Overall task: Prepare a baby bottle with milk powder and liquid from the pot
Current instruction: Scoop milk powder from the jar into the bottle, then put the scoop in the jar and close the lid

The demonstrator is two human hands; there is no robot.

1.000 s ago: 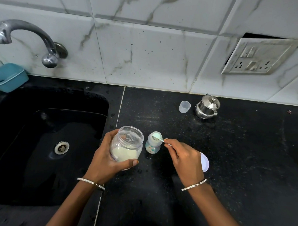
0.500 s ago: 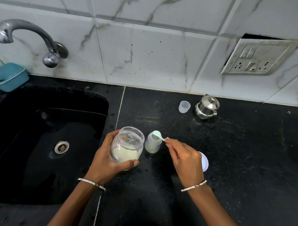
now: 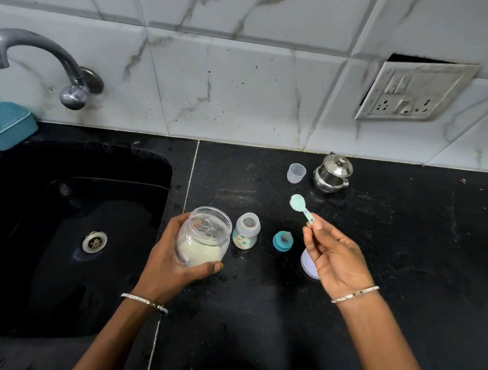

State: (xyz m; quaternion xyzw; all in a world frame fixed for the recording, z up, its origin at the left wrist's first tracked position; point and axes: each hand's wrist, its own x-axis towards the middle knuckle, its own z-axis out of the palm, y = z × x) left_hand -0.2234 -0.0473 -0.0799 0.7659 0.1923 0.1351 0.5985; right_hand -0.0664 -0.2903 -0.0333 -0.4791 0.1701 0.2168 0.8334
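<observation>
My left hand (image 3: 169,262) grips a clear open jar (image 3: 204,237) of white milk powder, held just above the black counter. Right beside it stands the small open baby bottle (image 3: 246,231) with a printed base. My right hand (image 3: 336,256) pinches the handle of a pale teal scoop (image 3: 299,204), raised right of the bottle with its bowl pointing away. The teal bottle cap with teat (image 3: 283,240) lies between bottle and right hand. A small steel pot with lid (image 3: 332,173) stands at the back.
A small translucent cup (image 3: 296,173) stands left of the pot. The jar's white lid (image 3: 308,264) lies partly under my right hand. A black sink (image 3: 75,233) with a tap (image 3: 47,61) fills the left; a teal tub (image 3: 7,124) sits at its far corner.
My right hand has lifted the scoop off the bottle's mouth and swung it to the right and back. The bottle cap, hidden before, now shows. The jar has stayed in my left hand.
</observation>
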